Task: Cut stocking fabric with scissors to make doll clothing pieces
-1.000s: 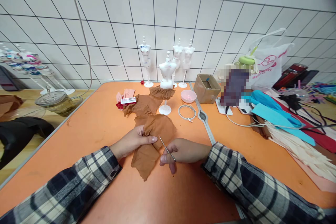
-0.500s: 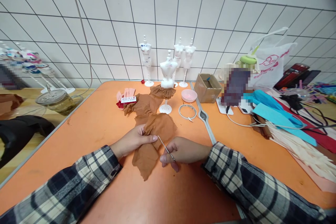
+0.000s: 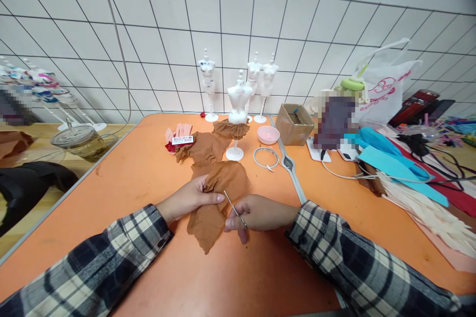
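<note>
A tan piece of thin fabric (image 3: 219,193) lies on the orange table (image 3: 148,173) in front of me. My left hand (image 3: 189,199) presses on its left side, fingers pinched on a fold of the cloth. My right hand (image 3: 256,213) is closed around small silver scissors (image 3: 233,206), whose blades point up-left onto the fabric beside my left fingertips. Both sleeves are dark plaid.
More tan fabric (image 3: 203,146) lies behind, next to a white mini mannequin (image 3: 237,104) wearing a tan ruffle. Further mannequins (image 3: 260,79), a pink bowl (image 3: 267,134), a wire coil (image 3: 265,157), a cardboard box (image 3: 293,123) and blue and cream cloth (image 3: 394,163) sit beyond and to the right.
Almost nothing moves. My right hand with the scissors has shifted very slightly left toward the cloth; my left hand stays on the fabric.
</note>
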`<state>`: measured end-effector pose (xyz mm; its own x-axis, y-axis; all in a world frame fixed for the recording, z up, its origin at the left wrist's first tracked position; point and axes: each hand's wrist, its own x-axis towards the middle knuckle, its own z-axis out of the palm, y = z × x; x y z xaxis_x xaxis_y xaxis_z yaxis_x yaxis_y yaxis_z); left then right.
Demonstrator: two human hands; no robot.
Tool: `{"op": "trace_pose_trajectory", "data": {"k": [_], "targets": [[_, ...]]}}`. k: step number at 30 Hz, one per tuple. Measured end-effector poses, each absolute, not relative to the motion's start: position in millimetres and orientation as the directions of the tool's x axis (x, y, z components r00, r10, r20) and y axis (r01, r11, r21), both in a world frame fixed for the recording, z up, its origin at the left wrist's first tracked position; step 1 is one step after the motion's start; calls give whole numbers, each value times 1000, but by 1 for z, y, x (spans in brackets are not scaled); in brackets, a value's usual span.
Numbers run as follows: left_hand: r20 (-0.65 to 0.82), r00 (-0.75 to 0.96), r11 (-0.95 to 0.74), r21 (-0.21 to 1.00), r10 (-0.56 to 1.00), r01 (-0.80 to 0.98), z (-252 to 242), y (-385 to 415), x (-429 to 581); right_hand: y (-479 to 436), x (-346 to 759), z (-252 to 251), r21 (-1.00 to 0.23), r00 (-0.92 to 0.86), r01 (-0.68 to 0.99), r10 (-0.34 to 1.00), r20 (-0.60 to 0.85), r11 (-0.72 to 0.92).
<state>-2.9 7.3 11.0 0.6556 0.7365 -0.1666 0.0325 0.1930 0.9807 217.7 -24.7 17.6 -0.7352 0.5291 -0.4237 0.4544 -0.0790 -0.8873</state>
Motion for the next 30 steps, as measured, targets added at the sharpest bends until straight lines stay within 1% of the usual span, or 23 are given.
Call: {"op": "trace_pose_trajectory", "data": {"k": [4,10,15,18,24,28,30], "targets": [[-163,662,179,983,732,43,12,7,-2,-25,216,16,-882,-725,452,523,-449,-131],[-199,621,242,970,758,15,9,6,-3,-25,213,7,-869,-674,480,582,-454,-122],[-201,630,236,971,750,29,8,7,-5,-24,216,15,-884,-731,458,525,-436,-96],[-179,650,213,977,738,28,10,7,-5,-24,218,21,-889,-761,443,477,-441,-115],[-135,686,137,989,715,52,12,8,-4,-25,217,23,-894,-767,424,467,-440,-147],[-134,667,124,990,733,62,8,10,-6,-25,214,18,-898,-749,427,513,-418,-109],[-145,650,138,988,746,62,7,10,-7,-25,212,13,-890,-721,441,544,-430,-119]]}}
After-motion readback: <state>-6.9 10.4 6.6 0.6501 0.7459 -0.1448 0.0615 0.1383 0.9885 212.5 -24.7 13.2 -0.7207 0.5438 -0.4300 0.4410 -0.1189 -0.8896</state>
